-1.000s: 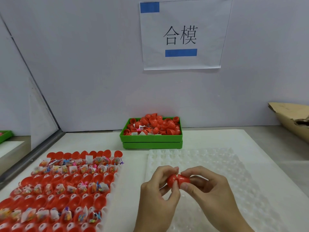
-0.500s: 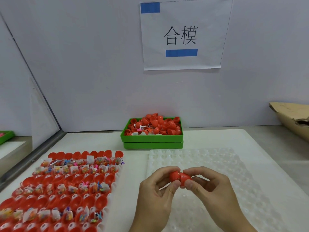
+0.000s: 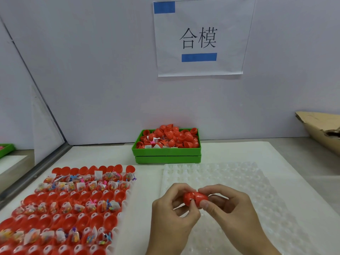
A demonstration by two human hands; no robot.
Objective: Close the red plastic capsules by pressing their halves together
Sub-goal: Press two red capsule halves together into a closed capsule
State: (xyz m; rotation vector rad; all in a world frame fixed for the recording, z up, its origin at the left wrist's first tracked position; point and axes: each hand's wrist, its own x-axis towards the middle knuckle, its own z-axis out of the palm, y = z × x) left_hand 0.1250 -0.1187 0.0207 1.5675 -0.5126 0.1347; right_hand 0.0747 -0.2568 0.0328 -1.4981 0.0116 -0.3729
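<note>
A red plastic capsule (image 3: 195, 198) is held between both hands above the clear dimpled tray (image 3: 248, 184). My left hand (image 3: 171, 219) pinches its left half with thumb and fingers. My right hand (image 3: 231, 212) pinches the right half, thumb in front. The two halves meet at a seam near the middle. A white bit shows at that seam.
A white tray (image 3: 121, 205) at the left holds several open red halves, many with small bagged toys. A green bin (image 3: 166, 150) of loose red halves stands at the back, stacked on a second one. Torn cardboard (image 3: 320, 129) lies at the far right.
The capsule's halves have come closer together between my hands. Both hands stayed over the clear tray with only small finger shifts.
</note>
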